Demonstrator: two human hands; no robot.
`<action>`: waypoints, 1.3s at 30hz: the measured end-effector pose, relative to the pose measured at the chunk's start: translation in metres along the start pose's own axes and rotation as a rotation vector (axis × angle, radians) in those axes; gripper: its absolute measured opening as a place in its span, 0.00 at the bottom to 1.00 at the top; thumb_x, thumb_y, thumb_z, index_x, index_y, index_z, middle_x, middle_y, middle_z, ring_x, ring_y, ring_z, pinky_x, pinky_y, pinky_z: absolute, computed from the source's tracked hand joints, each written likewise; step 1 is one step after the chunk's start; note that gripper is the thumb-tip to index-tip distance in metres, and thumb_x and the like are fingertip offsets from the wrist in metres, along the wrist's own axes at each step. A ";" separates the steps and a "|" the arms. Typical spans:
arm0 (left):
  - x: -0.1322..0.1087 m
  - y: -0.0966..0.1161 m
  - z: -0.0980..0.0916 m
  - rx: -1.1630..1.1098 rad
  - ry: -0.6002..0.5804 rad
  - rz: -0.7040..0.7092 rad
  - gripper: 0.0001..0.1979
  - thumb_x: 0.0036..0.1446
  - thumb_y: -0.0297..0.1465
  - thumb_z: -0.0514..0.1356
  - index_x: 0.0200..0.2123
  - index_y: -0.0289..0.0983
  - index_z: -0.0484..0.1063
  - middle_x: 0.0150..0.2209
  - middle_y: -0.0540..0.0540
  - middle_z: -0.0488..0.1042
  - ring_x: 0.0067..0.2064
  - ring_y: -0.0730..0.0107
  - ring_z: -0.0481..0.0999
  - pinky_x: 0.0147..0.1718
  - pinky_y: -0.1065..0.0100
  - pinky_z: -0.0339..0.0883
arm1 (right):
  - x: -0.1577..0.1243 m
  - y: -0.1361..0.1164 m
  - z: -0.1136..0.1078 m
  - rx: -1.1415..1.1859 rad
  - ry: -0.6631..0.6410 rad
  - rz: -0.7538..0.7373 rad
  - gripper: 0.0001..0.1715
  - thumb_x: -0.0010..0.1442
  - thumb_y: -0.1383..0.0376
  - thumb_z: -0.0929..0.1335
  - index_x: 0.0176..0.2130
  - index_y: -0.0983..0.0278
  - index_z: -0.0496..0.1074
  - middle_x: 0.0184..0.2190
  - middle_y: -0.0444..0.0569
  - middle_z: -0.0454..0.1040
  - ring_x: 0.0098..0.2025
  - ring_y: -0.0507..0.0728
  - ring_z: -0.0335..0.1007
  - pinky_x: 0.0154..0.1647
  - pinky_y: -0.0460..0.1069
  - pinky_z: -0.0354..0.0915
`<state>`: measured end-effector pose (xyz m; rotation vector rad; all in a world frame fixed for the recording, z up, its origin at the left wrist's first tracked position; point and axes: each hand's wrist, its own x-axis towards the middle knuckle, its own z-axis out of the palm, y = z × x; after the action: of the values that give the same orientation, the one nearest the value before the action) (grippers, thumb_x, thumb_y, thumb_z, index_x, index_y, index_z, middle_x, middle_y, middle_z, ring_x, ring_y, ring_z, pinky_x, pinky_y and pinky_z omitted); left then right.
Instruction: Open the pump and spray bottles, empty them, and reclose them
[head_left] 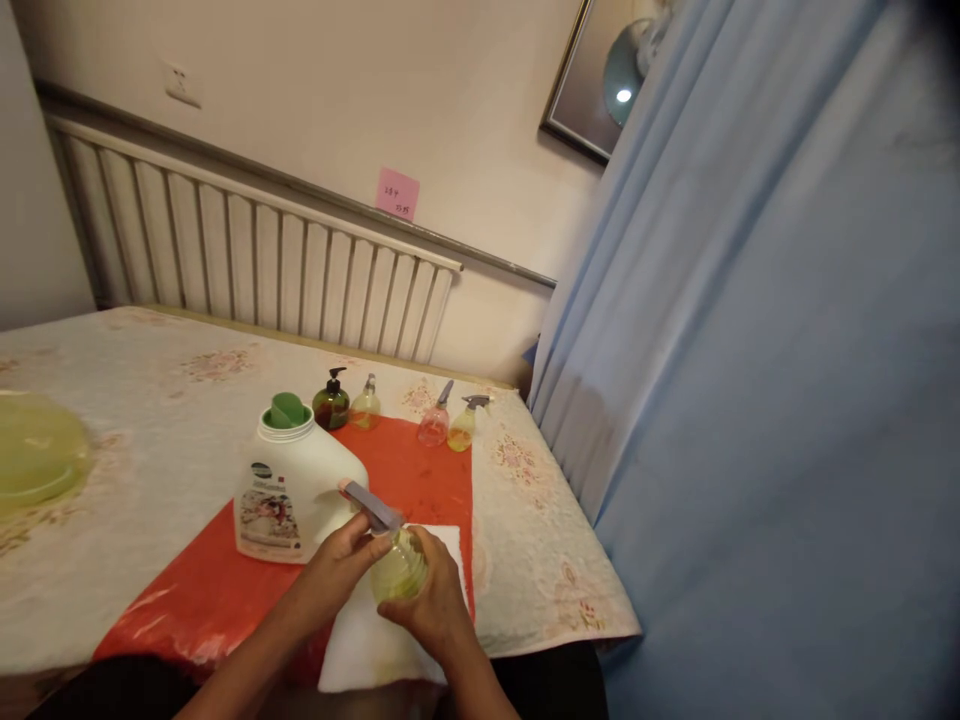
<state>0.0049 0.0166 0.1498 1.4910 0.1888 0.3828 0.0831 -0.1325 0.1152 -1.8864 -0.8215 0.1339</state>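
Observation:
Low in the head view, both hands are on a small clear yellowish spray bottle with a grey trigger head. My right hand is wrapped round the body of the bottle. At its neck, my left hand has its fingers closed around the base of the spray head. The bottle is tilted and held above a white cloth. Just left of it stands a large white detergent jug with a green spout in its uncapped mouth.
Behind, a dark green pump bottle and several spray bottles, one pink, stand near a red plastic sheet. A yellow-green basin sits at far left. A blue curtain hangs along the table's right edge.

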 end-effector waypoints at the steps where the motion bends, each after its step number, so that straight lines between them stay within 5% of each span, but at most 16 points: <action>1: 0.000 0.001 0.000 -0.004 -0.011 0.001 0.20 0.54 0.43 0.64 0.47 0.39 0.76 0.46 0.45 0.81 0.49 0.53 0.77 0.49 0.61 0.70 | -0.001 0.001 0.001 -0.006 -0.001 0.002 0.49 0.31 0.74 0.78 0.54 0.59 0.68 0.49 0.49 0.73 0.50 0.64 0.69 0.53 0.56 0.65; 28: 0.003 -0.002 -0.003 0.020 -0.043 -0.084 0.19 0.55 0.42 0.63 0.47 0.38 0.75 0.47 0.44 0.80 0.51 0.53 0.77 0.51 0.59 0.68 | -0.002 0.014 0.001 -0.033 0.009 0.041 0.50 0.32 0.72 0.78 0.55 0.59 0.68 0.47 0.48 0.73 0.49 0.64 0.69 0.52 0.57 0.66; 39: 0.012 -0.018 -0.006 0.150 -0.083 0.002 0.17 0.52 0.39 0.65 0.44 0.40 0.76 0.44 0.45 0.80 0.48 0.54 0.76 0.50 0.61 0.67 | -0.001 0.020 -0.001 0.016 -0.033 0.056 0.48 0.30 0.70 0.80 0.53 0.58 0.70 0.45 0.46 0.74 0.47 0.62 0.70 0.49 0.55 0.67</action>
<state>0.0160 0.0261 0.1327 1.6519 0.1524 0.3127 0.0920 -0.1390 0.0989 -1.8969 -0.7883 0.2062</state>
